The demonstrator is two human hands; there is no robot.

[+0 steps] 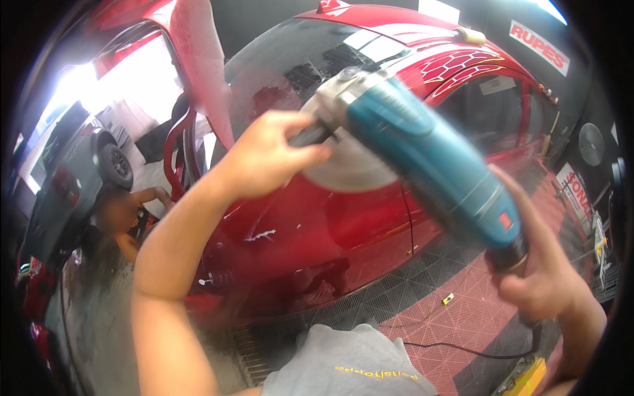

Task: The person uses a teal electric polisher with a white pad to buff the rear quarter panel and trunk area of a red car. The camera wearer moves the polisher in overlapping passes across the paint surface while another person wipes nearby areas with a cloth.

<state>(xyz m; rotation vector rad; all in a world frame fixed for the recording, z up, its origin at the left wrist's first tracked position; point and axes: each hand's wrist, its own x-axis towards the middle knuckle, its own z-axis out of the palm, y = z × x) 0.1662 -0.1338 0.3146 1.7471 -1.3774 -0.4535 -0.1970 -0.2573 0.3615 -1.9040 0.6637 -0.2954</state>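
Note:
A teal rotary polisher [432, 148] with a pale round pad [353, 170] is held up in front of a red car [284, 257]. My left hand [267, 155] is closed around its black side handle [310, 136], beside the metal head. My right hand [545, 274] grips the rear end of the tool, partly hidden by it. The polisher's body covers part of the car's side, and whether the pad touches the paint I cannot tell. A white smear [262, 235] marks the red panel below my left hand.
At the left, another person [125, 218] is low beside the car, near a raised red panel [198, 59]. A dark vehicle [72, 178] stands behind. A black cord [462, 350] crosses the red and grey floor tiles [429, 330], where a small yellow item [448, 299] lies.

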